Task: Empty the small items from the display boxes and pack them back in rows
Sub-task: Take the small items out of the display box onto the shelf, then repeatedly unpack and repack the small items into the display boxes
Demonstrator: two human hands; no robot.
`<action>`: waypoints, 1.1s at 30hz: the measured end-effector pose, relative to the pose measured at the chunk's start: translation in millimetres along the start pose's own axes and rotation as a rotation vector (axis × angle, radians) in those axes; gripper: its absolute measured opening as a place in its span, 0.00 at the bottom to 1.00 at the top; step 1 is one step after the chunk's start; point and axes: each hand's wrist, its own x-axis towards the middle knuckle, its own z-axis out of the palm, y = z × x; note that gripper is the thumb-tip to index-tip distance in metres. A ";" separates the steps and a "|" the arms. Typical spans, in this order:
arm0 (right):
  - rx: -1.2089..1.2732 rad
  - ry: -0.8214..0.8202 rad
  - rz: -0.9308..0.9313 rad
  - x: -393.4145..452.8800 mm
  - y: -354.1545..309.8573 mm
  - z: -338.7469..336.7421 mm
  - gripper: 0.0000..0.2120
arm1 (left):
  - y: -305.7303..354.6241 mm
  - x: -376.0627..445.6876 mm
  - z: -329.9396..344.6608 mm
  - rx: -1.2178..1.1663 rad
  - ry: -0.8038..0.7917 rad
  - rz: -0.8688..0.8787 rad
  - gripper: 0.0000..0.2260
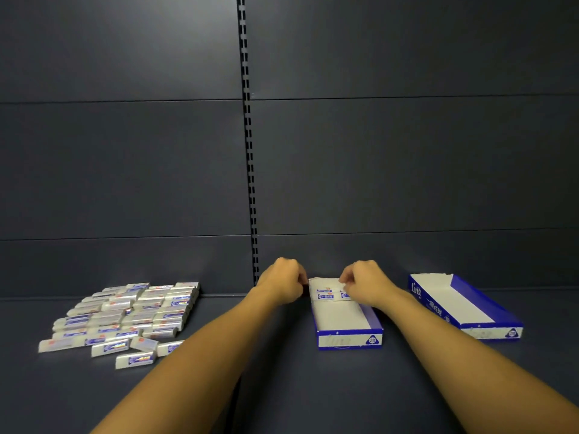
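- Pinching small wrapped items [326, 293] at the far end of the centre display box [344, 317], right hand [365, 281] has curled fingers.
- Left hand [283, 281], fingers curled, sits at that box's far-left corner; whether it grips anything cannot be told.
- Loose item pile [125, 317] lies lower left; second box [463, 303] stands right.

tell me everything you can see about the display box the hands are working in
The middle display box is a shallow open tray of card, white inside with blue outer walls and a blue-and-white front panel bearing a round "2B" mark. It lies flat on the dark shelf, long side running away from the viewer. A few small wrapped items sit at its far end; the rest is bare. The left hand is at its far left corner, the right hand over the items.
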 end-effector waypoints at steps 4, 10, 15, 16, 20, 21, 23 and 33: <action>-0.022 0.000 -0.081 -15.6 -24.3 -9.9 0.13 | -11.1 -29.0 -13.7 0.073 0.006 -0.075 0.14; -0.071 -0.046 -0.194 -45.1 -58.4 -19.8 0.16 | -12.6 -73.4 -37.9 0.117 0.007 -0.162 0.13; -0.138 -0.064 -0.254 -69.4 -82.3 -19.6 0.15 | -10.8 -114.4 -47.3 0.138 0.035 -0.219 0.14; -0.145 -0.066 -0.261 -73.6 -86.8 -18.2 0.15 | -12.4 -121.9 -48.8 0.135 0.044 -0.229 0.15; -0.174 -0.076 -0.307 -88.6 -106.8 -9.4 0.14 | -25.3 -150.4 -56.0 0.130 0.072 -0.252 0.17; -0.183 -0.076 -0.319 -92.1 -112.6 -7.0 0.14 | -29.6 -157.0 -58.0 0.139 0.073 -0.254 0.17; -0.190 -0.073 -0.334 -97.4 -125.1 -2.4 0.14 | -39.3 -168.7 -63.1 0.150 0.079 -0.263 0.17; -0.123 -0.036 -0.407 -96.8 -192.8 27.0 0.15 | -108.1 -202.8 -87.7 0.167 0.112 -0.264 0.18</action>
